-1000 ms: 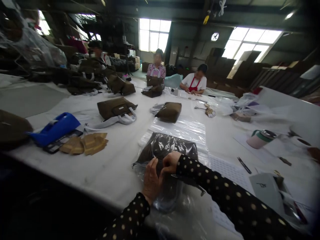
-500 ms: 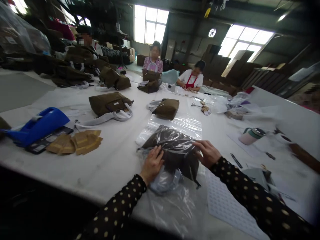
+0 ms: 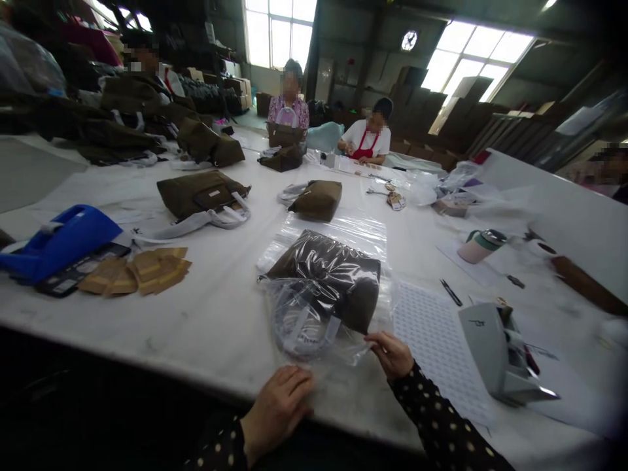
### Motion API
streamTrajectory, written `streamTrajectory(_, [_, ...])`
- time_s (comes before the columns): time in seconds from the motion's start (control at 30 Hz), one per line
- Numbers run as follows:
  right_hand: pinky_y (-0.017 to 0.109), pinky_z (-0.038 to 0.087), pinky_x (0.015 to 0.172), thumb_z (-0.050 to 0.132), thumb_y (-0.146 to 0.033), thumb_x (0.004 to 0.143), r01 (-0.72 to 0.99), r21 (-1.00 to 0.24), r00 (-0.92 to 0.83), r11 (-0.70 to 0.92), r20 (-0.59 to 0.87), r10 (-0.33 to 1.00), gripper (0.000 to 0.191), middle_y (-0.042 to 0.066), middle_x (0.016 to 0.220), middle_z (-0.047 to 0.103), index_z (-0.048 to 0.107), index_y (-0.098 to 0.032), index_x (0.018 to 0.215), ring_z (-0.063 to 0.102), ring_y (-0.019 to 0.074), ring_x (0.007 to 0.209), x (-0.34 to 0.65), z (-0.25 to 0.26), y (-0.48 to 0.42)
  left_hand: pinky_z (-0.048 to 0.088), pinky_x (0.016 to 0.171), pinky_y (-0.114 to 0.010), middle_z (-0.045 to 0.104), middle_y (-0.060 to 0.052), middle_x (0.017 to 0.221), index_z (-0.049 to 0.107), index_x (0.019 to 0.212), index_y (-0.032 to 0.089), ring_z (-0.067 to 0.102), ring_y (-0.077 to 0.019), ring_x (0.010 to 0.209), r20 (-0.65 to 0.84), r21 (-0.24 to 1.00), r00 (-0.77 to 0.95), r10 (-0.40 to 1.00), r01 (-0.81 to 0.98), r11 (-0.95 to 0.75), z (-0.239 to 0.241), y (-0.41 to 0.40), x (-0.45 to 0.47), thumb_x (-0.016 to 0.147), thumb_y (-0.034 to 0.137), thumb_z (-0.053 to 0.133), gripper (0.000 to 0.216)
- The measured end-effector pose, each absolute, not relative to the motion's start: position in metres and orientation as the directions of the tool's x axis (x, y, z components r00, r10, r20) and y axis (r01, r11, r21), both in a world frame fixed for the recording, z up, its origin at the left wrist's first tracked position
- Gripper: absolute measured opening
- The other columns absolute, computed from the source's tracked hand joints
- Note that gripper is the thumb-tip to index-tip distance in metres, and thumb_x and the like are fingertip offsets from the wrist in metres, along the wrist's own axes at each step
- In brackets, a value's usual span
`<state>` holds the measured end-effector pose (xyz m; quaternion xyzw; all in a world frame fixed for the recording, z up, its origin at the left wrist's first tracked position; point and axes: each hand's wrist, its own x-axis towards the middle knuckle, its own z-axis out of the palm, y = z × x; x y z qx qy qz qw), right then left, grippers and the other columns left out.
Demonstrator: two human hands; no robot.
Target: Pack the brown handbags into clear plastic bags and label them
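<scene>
A dark brown handbag (image 3: 338,275) with pale straps lies inside a clear plastic bag (image 3: 307,320) in front of me. The straps are at its near side, under the plastic. My right hand (image 3: 391,353) pinches the near right corner of the plastic bag. By the table's front edge is my left hand (image 3: 282,405), just short of the plastic, its fingers bent and close together. Its fingertips are blurred, and whatever they may hold is hidden. Beneath the wrapped handbag lie flat clear plastic bags (image 3: 366,232).
Unwrapped brown handbags (image 3: 318,199) stand farther back on the white table. Left are a blue tape dispenser (image 3: 73,235) and brown paper packets (image 3: 159,268). Right are a grey tape dispenser (image 3: 485,340), a printed sheet (image 3: 432,333) and a cup (image 3: 483,245). Co-workers (image 3: 367,137) sit beyond.
Both hands have left the top of the wrapped handbag and come toward me, the right to the plastic's near corner. The loose plastic at the near side no longer hangs over the table edge.
</scene>
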<state>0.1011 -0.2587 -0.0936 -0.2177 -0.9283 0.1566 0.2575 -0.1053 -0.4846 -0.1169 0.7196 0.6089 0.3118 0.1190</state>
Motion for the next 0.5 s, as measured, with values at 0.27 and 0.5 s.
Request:
streamTrajectory(0.27, [0.038, 0.051, 0.079, 0.042, -0.03, 0.084, 0.197, -0.758, -0.614, 0.622, 0.399, 0.681, 0.024, 0.009, 0.1, 0.062, 0.054, -0.021, 0.103, 0.06, 0.0221, 0.091, 0.124, -0.093, -0.285, 0.051, 0.075, -0.028, 0.065, -0.005, 0.086, 0.061, 0.094, 0.019, 0.06, -0.0164, 0.082, 0.392, 0.592, -0.033, 0.919, 0.774, -0.225, -0.099, -0.487, -0.127, 0.087, 0.022, 0.046, 0.017])
streamTrajectory(0.5, [0.034, 0.05, 0.065, 0.059, -0.034, 0.07, 0.658, -0.39, -0.591, 0.644, 0.261, 0.763, 0.021, 0.005, 0.076, 0.063, 0.056, -0.02, 0.085, 0.06, 0.0211, 0.071, 0.096, -0.097, -0.276, 0.048, 0.086, -0.04, 0.063, -0.01, 0.104, 0.059, 0.103, 0.02, 0.056, -0.0227, 0.097, 0.443, 0.365, 0.178, 0.879, 0.859, -0.358, -0.106, -0.479, -0.12, 0.082, 0.021, 0.053, 0.023])
